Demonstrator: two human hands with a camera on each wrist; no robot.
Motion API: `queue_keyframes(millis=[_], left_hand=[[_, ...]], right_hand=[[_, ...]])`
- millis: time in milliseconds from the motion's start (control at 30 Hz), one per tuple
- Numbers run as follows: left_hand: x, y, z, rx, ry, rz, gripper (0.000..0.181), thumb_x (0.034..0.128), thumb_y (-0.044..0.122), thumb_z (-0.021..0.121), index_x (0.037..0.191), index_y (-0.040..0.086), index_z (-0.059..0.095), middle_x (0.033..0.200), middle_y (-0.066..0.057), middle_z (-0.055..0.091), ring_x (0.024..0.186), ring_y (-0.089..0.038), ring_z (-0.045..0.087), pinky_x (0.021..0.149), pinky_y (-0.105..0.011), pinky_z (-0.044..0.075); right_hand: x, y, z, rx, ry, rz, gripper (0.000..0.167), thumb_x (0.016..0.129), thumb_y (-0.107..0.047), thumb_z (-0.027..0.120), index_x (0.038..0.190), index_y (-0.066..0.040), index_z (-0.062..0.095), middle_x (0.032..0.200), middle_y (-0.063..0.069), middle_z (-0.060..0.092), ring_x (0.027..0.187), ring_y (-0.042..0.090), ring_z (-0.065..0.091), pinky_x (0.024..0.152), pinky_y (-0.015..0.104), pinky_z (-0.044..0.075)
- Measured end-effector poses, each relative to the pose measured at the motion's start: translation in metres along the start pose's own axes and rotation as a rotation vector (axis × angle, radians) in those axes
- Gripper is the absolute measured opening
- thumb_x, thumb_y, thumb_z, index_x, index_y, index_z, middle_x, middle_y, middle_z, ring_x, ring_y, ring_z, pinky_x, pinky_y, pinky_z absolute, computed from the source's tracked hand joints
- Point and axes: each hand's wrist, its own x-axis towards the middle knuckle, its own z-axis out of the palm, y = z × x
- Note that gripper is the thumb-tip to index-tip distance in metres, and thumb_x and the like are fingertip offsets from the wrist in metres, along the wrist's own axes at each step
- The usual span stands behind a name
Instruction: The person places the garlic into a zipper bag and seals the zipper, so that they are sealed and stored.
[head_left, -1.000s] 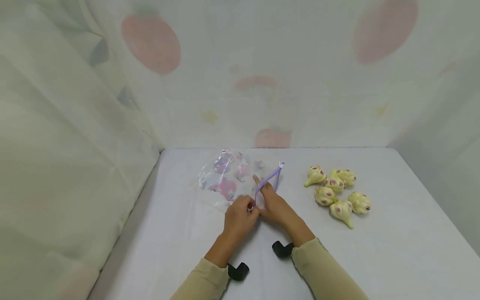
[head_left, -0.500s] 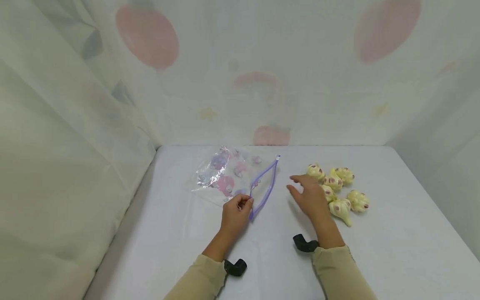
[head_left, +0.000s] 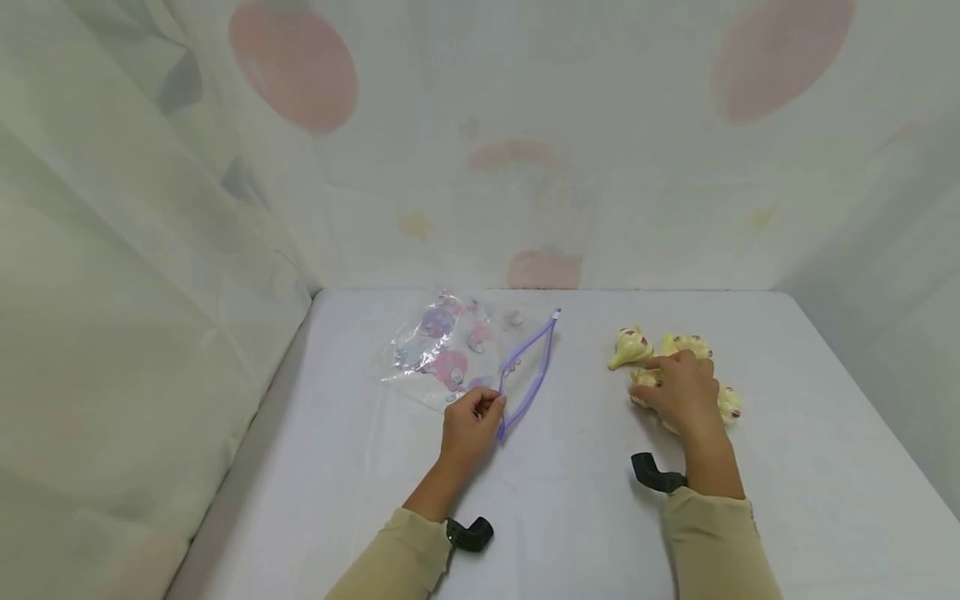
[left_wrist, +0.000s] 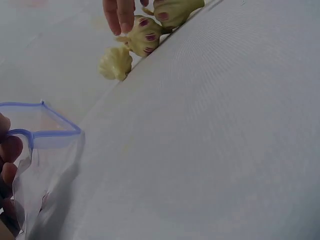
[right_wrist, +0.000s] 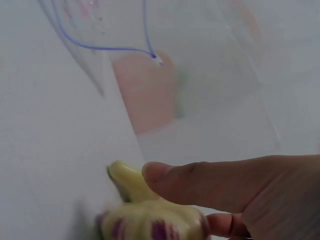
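A clear plastic bag (head_left: 450,367) with pink and purple prints lies flat, its purple-rimmed mouth spread apart and facing right. My left hand (head_left: 468,429) pinches the near corner of that mouth; the left wrist view shows the fingers (left_wrist: 10,150) at the purple rim (left_wrist: 55,133). My right hand (head_left: 686,396) is over the group of garlic bulbs, thumb and fingers apart around a pale yellow bulb (head_left: 645,387). In the right wrist view the thumb of the hand (right_wrist: 225,185) extends straight above a purple-marked bulb (right_wrist: 155,220); the hand partly hides several bulbs.
Another garlic bulb (head_left: 632,346) lies at the back left of the group, and one (head_left: 729,404) at its right. A white cloth (head_left: 570,517) covers the table. Printed curtains stand behind and at the sides. A black curved piece is on each wrist.
My right hand has left the bag's mouth and moved right to the garlic bulbs. The bag's mouth is spread wider than a second ago. My left hand keeps its pinch on the corner.
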Motion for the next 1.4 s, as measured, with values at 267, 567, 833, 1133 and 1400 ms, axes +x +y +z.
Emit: queue_keyframes(millis=[267, 567, 833, 1133, 1400], left_hand=[[-0.001, -0.002, 0.001, 0.006, -0.005, -0.019, 0.007, 0.0874, 0.012, 0.074, 0.083, 0.009, 0.071, 0.068, 0.002, 0.064, 0.061, -0.005, 0.053, 0.054, -0.020, 0.046], [-0.004, -0.001, 0.002, 0.010, -0.027, -0.053, 0.008, 0.0886, 0.016, 0.073, 0.083, 0.011, 0.071, 0.067, 0.004, 0.062, 0.060, -0.007, 0.053, 0.054, -0.019, 0.044], [-0.004, -0.003, 0.004, -0.007, -0.021, -0.027, 0.007, 0.0881, 0.013, 0.073, 0.083, 0.010, 0.071, 0.068, 0.004, 0.063, 0.060, -0.007, 0.053, 0.054, -0.019, 0.045], [-0.003, -0.004, 0.006, -0.002, -0.018, -0.018, 0.007, 0.0879, 0.015, 0.074, 0.083, 0.011, 0.071, 0.068, 0.004, 0.063, 0.060, -0.006, 0.052, 0.054, -0.018, 0.044], [-0.003, -0.003, 0.006, -0.004, -0.021, -0.032, 0.007, 0.0884, 0.016, 0.073, 0.084, 0.011, 0.070, 0.068, 0.004, 0.062, 0.061, -0.006, 0.052, 0.054, -0.020, 0.045]], right_hand=[[0.005, -0.005, 0.016, -0.047, 0.032, 0.006, 0.043, 0.080, -0.029, 0.078, 0.115, -0.004, 0.070, 0.119, 0.028, 0.050, 0.111, 0.050, 0.041, 0.084, 0.063, 0.040], [0.004, 0.001, 0.031, -0.046, 0.120, -0.069, 0.023, 0.079, -0.014, 0.078, 0.099, -0.003, 0.075, 0.109, 0.026, 0.056, 0.100, 0.045, 0.047, 0.078, 0.052, 0.042], [0.009, -0.002, 0.040, 0.088, 0.333, -0.253, 0.009, 0.073, -0.003, 0.080, 0.080, 0.000, 0.075, 0.095, 0.021, 0.063, 0.090, 0.044, 0.054, 0.081, 0.051, 0.039], [0.008, -0.020, 0.044, 0.367, 0.179, -0.245, 0.018, 0.087, -0.022, 0.075, 0.095, -0.006, 0.076, 0.113, 0.011, 0.065, 0.104, 0.030, 0.056, 0.083, 0.041, 0.045], [0.009, -0.024, 0.049, 0.469, 0.119, -0.185, 0.032, 0.088, -0.031, 0.073, 0.110, -0.007, 0.073, 0.119, 0.011, 0.065, 0.103, 0.024, 0.058, 0.080, 0.034, 0.049]])
